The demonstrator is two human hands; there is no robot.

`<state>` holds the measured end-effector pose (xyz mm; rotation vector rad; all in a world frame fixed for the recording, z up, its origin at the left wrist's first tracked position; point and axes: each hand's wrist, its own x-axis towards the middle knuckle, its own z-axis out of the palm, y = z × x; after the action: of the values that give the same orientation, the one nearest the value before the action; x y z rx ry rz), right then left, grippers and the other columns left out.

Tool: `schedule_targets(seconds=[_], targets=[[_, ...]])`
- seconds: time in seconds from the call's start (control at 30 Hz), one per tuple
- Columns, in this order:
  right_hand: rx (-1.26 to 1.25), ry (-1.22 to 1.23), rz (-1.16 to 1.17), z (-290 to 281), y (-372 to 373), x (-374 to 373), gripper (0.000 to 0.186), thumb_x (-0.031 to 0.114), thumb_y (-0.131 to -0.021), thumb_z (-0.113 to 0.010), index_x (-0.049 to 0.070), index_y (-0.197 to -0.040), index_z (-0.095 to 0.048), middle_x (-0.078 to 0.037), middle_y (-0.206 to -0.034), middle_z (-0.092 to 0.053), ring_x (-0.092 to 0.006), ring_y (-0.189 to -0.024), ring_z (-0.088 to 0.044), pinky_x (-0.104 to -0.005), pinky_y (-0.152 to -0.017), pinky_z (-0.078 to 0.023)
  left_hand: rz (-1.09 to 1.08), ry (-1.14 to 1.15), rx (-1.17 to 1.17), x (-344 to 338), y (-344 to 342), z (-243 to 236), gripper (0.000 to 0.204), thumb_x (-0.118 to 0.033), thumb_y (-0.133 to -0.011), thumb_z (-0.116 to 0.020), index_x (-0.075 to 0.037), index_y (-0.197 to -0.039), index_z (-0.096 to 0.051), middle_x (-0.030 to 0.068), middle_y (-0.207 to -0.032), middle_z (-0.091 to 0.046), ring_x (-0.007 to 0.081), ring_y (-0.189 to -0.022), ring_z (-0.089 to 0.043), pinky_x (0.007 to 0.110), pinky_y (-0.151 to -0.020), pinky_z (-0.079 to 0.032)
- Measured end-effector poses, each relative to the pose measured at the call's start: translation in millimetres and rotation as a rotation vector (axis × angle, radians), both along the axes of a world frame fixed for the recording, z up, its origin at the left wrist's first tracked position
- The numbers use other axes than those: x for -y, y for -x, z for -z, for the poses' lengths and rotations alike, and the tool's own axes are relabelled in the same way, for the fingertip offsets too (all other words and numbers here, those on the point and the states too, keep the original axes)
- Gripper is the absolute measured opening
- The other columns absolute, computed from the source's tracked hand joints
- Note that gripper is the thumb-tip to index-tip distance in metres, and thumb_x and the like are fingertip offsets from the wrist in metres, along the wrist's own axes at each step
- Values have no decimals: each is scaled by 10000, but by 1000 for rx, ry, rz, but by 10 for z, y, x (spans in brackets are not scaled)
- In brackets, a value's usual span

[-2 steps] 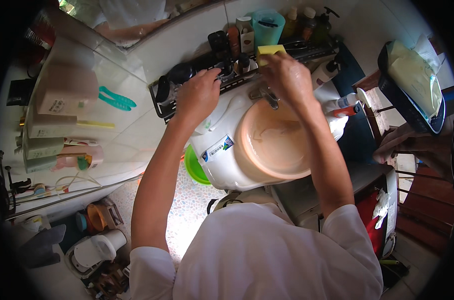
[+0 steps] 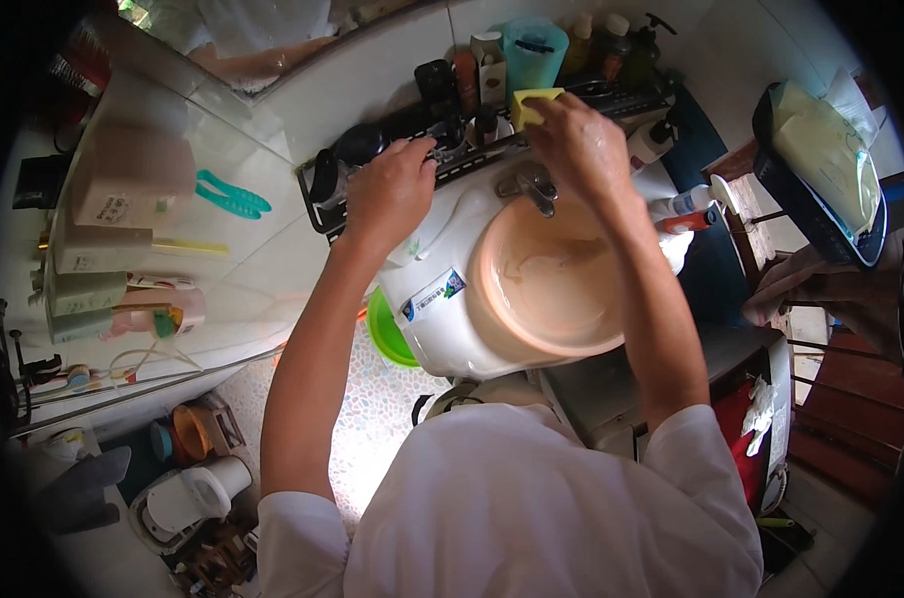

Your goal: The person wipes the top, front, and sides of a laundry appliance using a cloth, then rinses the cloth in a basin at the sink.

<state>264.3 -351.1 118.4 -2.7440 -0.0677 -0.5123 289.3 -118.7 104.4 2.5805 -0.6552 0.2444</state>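
My right hand (image 2: 583, 148) is over the back edge of the sink, its fingers bent against a yellow sponge-like block (image 2: 531, 106) at the black rack (image 2: 462, 159). Wet sheen shows on the back of this hand. Farther left, my left hand (image 2: 390, 191) reaches to the rack's front rail with curled fingers; what they grip there is hidden. Between and below my hands is the metal faucet (image 2: 531, 187). A peach-coloured basin (image 2: 551, 279) with water in it sits in the white sink (image 2: 442, 344).
Bottles and jars line the rack, with a light-blue cup (image 2: 533, 55) at its back. A lotion bottle (image 2: 651, 145) and tubes stand right of the sink. Below on the left is a green basin (image 2: 387, 329). Wall-mounted holders (image 2: 133, 179) occupy the left wall; a dark basket (image 2: 830, 179) hangs right.
My right hand has shifted slightly to the right and turned, while the yellow block stays at nearly the same place. My left hand has barely moved.
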Motion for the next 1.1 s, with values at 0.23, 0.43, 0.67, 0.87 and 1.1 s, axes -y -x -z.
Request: schedule_targets(seconds=[0.23, 0.43, 0.67, 0.87, 1.1], targets=[[-66, 339, -208, -5, -338, 215, 409, 111, -789, -583, 159, -1195, -572, -110, -815, -678, -298, -780, -662, -425, -625, -513, -35, -28, -17, -40, 124, 49, 333, -217, -863, -598, -88, -1170, -607, 115, -1094, -627, 327, -927, -625, 413, -787, -509], [-48, 232, -201, -24, -255, 196, 394, 141, -787, -591, 176, -1180, -588, -123, -835, -684, -316, -770, -663, -432, -629, -521, 0, -15, -55, 69, 11, 97, 386, -256, -872, -590, -96, -1222, -572, 139, -1219, -572, 341, -1032, -595, 424, -844, -501], [11, -59, -267, 124, 143, 144, 294, 201, -797, -638, 146, -1086, -653, -92, -899, -665, -293, -798, -653, -405, -684, -527, 59, -78, 0, 71, -2, 115, 354, -242, -873, -573, -76, -1187, -584, 138, -1204, -579, 356, -979, -619, 453, -825, -508], [149, 99, -92, -15, -145, 832, 504, 109, -725, -684, 125, -1219, -582, -116, -1088, -606, -335, -970, -606, -399, -809, -502, 56, -120, -104, 167, 3, 64, 395, -250, -878, -573, -70, -1229, -565, 150, -1259, -561, 342, -1107, -567, 434, -895, -480], [-184, 248, -221, -75, -570, 1046, 663, 46, -682, -626, 80, -1329, -482, -160, -1335, -506, -337, -1188, -515, -393, -990, -434, 25, 46, -7, -26, 454, 27, 403, -219, -864, -609, -72, -1234, -543, 129, -1172, -571, 340, -967, -610, 425, -807, -509]])
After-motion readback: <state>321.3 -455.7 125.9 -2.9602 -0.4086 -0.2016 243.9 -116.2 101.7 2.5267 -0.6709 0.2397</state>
